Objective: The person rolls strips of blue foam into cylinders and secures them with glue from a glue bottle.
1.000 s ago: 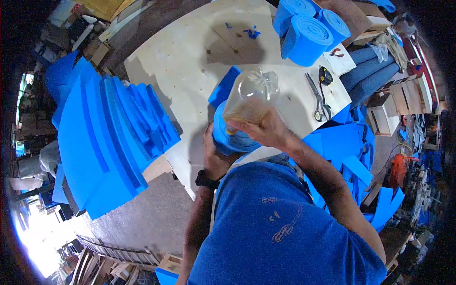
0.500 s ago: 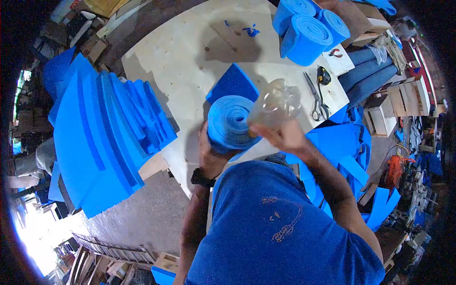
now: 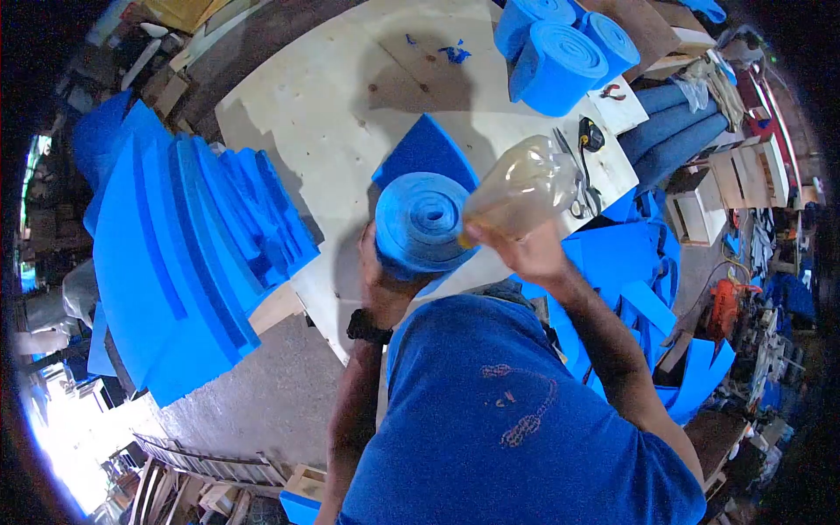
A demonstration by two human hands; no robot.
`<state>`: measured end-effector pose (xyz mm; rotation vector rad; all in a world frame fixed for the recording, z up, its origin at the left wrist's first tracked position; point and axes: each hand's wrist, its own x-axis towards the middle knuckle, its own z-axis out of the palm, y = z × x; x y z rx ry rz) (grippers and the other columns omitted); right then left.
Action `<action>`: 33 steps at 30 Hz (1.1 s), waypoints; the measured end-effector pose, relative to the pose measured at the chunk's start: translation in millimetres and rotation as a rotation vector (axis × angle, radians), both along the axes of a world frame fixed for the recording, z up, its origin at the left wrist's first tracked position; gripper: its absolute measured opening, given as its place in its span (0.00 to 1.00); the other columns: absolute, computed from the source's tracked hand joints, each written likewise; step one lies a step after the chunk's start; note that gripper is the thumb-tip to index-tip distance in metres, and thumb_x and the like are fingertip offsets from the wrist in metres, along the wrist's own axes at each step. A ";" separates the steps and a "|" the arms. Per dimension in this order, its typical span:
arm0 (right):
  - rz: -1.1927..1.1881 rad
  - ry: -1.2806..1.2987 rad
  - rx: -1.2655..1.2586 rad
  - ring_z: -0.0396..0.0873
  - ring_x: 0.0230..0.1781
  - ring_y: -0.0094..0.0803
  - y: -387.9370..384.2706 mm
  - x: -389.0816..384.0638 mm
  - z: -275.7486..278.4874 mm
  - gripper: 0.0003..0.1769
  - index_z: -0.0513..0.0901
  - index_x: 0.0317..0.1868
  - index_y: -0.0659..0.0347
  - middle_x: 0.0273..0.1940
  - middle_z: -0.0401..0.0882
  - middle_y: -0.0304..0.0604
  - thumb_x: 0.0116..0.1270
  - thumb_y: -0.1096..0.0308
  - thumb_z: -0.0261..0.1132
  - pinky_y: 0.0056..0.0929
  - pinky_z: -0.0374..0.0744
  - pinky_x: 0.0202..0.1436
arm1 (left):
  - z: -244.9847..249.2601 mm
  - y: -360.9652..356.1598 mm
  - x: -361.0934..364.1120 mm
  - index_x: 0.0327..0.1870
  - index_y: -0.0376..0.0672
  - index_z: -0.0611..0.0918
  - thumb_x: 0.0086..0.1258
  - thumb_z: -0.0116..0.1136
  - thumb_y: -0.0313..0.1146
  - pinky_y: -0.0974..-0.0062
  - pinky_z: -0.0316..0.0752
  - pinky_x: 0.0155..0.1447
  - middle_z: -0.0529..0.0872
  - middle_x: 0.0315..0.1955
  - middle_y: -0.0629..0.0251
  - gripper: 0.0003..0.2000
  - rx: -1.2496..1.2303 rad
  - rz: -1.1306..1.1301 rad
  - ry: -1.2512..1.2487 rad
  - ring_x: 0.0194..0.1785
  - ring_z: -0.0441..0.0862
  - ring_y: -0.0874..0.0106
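Observation:
A rolled strip of blue foam stands over the wooden table, its spiral end facing up. My left hand is wrapped round the roll's left and lower side. In my right hand is a clear plastic bottle, tilted so that its narrow end points at the right edge of the roll. Whether that end touches the foam is hard to tell. The loose tail of foam extends behind the roll.
Several finished foam rolls stand at the table's back right. Scissors, a tape measure and red pliers lie near its right edge. Stacked foam sheets are at left, foam scraps at right.
The bottle has swung lower and to the right, and shows more sharply. The roll stays in my left hand. The whole view has shifted slightly.

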<state>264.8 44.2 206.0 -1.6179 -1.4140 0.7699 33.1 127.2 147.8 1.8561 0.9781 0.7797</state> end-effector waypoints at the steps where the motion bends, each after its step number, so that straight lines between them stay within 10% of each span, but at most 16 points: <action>1: 0.008 0.095 0.025 0.85 0.45 0.38 0.7 -11.7 3.6 0.15 0.84 0.51 0.59 0.46 0.86 0.47 0.70 0.60 0.70 0.38 0.82 0.48 | 4.8 -0.3 1.2 0.75 0.38 0.60 0.38 0.89 0.39 0.58 0.69 0.73 0.71 0.67 0.52 0.60 -0.039 -0.020 -0.014 0.69 0.73 0.57; 6: 0.021 -0.129 0.037 0.84 0.46 0.30 2.4 2.9 -6.3 0.15 0.81 0.51 0.66 0.46 0.85 0.44 0.69 0.68 0.72 0.31 0.82 0.50 | -10.1 0.7 -2.5 0.75 0.38 0.60 0.37 0.89 0.39 0.58 0.69 0.73 0.72 0.67 0.52 0.60 -0.017 0.027 0.082 0.69 0.73 0.57; 12: -0.322 0.375 0.146 0.86 0.44 0.33 2.4 10.9 -2.5 0.12 0.86 0.48 0.60 0.42 0.87 0.47 0.68 0.65 0.72 0.34 0.83 0.49 | -21.0 -0.3 -11.8 0.74 0.37 0.61 0.37 0.89 0.39 0.59 0.67 0.74 0.72 0.66 0.53 0.59 -0.017 0.024 0.023 0.69 0.72 0.58; 20: -0.110 -0.064 0.133 0.87 0.38 0.33 37.8 17.6 -38.2 0.11 0.84 0.46 0.62 0.38 0.87 0.46 0.70 0.64 0.70 0.36 0.83 0.43 | -24.7 -3.3 -11.7 0.73 0.38 0.63 0.39 0.87 0.39 0.53 0.64 0.74 0.71 0.65 0.49 0.56 -0.084 0.033 0.019 0.69 0.70 0.52; 29: -0.025 0.629 0.131 0.84 0.35 0.27 115.6 -6.0 -52.9 0.18 0.82 0.49 0.66 0.36 0.87 0.41 0.72 0.59 0.70 0.31 0.84 0.40 | -10.2 -6.9 -16.0 0.74 0.37 0.62 0.38 0.88 0.47 0.57 0.65 0.75 0.70 0.68 0.51 0.59 -0.024 0.029 0.088 0.72 0.69 0.55; 33: 0.142 0.551 0.206 0.84 0.36 0.27 137.9 -35.8 -42.6 0.18 0.82 0.49 0.65 0.36 0.87 0.41 0.71 0.58 0.70 0.31 0.84 0.41 | -7.5 -8.2 -11.1 0.73 0.37 0.64 0.38 0.88 0.43 0.57 0.66 0.74 0.73 0.66 0.50 0.58 -0.028 0.052 0.064 0.70 0.71 0.54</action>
